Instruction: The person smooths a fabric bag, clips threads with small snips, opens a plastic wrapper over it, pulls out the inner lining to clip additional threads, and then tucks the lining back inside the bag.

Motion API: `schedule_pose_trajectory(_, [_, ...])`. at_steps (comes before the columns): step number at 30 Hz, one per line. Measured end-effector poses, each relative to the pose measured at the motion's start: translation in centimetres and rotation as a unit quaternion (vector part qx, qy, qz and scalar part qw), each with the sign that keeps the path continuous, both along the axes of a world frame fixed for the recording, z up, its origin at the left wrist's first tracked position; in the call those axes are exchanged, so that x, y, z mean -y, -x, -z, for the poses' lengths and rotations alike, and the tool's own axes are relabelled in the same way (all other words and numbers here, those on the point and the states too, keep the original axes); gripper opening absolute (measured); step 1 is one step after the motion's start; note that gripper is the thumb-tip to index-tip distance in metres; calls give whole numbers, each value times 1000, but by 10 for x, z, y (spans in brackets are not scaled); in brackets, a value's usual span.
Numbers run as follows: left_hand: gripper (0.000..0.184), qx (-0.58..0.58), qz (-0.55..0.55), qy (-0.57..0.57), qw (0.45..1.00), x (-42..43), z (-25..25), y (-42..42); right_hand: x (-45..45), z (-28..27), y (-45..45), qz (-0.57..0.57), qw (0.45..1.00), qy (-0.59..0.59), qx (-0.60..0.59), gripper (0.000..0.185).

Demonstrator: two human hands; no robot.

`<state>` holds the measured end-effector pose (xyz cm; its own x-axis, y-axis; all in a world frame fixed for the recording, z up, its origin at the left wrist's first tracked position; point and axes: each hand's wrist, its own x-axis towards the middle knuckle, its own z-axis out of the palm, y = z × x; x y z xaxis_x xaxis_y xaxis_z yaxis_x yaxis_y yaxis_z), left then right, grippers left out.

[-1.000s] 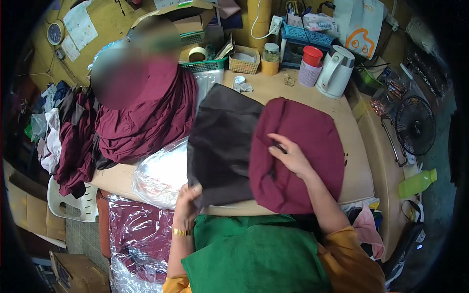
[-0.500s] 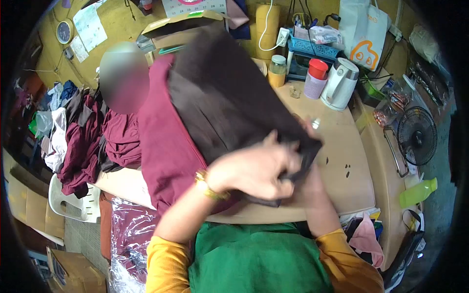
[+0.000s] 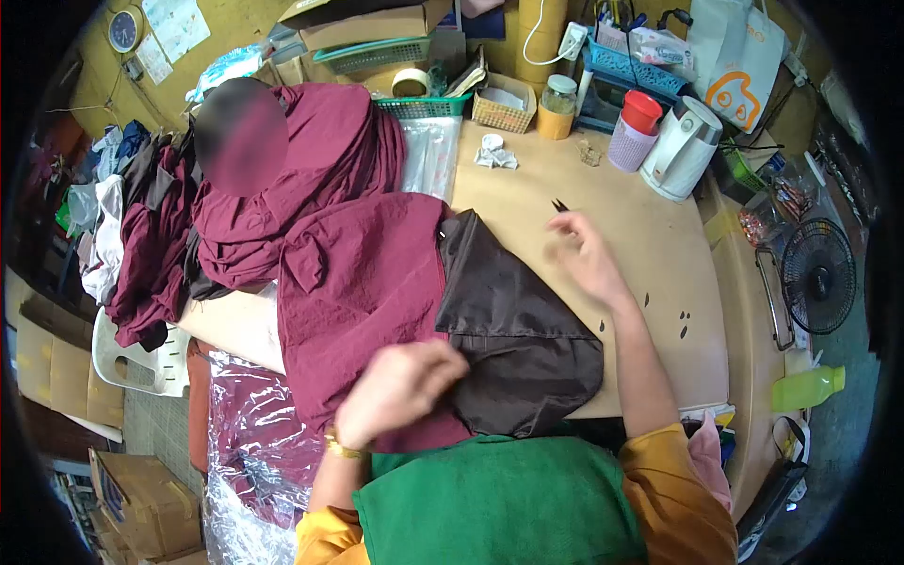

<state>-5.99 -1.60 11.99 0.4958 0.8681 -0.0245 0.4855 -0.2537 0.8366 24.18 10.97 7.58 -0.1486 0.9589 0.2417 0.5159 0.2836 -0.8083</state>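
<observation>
A maroon cloth piece (image 3: 363,292) with a black fabric part (image 3: 518,358) sewn to it lies spread across the near side of the table. Over the maroon cloth, close to the seam, is my left hand (image 3: 400,386); its fingers are bent and smeared by motion, so I cannot tell if they grip it. My right hand (image 3: 589,259) is above the table, right of the black fabric and apart from it. Its fingers are curled, and two dark pointed tips of small snips (image 3: 560,205) stick out past them; the snips' handle is hidden.
Folded maroon cloth (image 3: 320,141) is piled at the back left. Behind are a green basket (image 3: 424,107), a jar (image 3: 556,105), a red-topped cup (image 3: 636,127) and a white kettle (image 3: 683,151). Crumpled white paper (image 3: 496,153) lies on the table (image 3: 527,188). A fan (image 3: 817,276) stands at right.
The black fabric, held up before, now lies flat on the table. My right hand has come away from it. My left hand has moved left and down. The cloth pile is uncovered.
</observation>
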Motion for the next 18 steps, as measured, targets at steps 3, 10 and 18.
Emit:
schedule_pose_trajectory(3, [27, 23, -188, -23, 982, 0, 20, 21, 40, 0, 29, -240, 952, -38, 188, 46])
schedule_pose_trajectory(10, [106, -280, -95, -196, 935, 3, 85, 20, -17, 61, -63, 197, 965, 19, -172, 10])
schedule_pose_trajectory(18, [100, -245, -106, -183, 946, 5, 82, 14, 8, 52, -57, 173, 983, 54, -15, 45])
